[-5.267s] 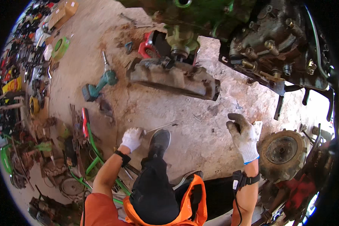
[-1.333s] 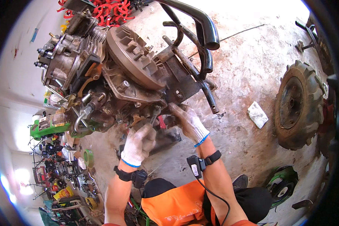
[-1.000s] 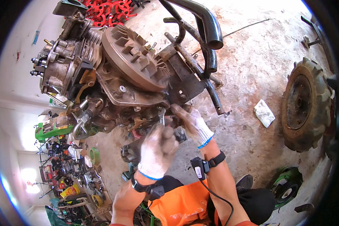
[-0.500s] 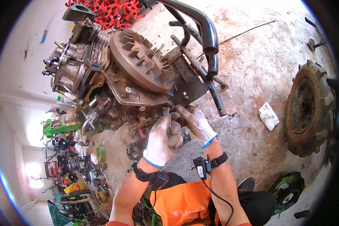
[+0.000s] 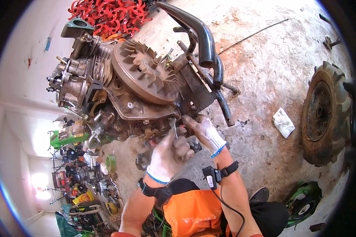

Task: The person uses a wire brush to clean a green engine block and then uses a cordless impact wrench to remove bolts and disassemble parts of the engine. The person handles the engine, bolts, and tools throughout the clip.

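A dirty engine with a finned flywheel sits ahead of me, bolted to a black metal frame. My left hand, in a soiled white glove, is wrapped round a silver wrench. The wrench's upper end meets the lower edge of the engine. Close beside it, my right hand, gloved too, has its curled fingers against the underside where engine and frame join. Whatever those fingertips hold is hidden.
A treaded wheel stands at the right, with a white cloth-like piece on the concrete floor near it. Red curved blades are heaped at the back. Machines and parts crowd the left. A green-rimmed wheel-like part lies lower right.
My left hand has shifted slightly down and left, and more of the wrench shows. The right hand stays at nearly the same spot. The engine appears slightly lower as the view shifts.
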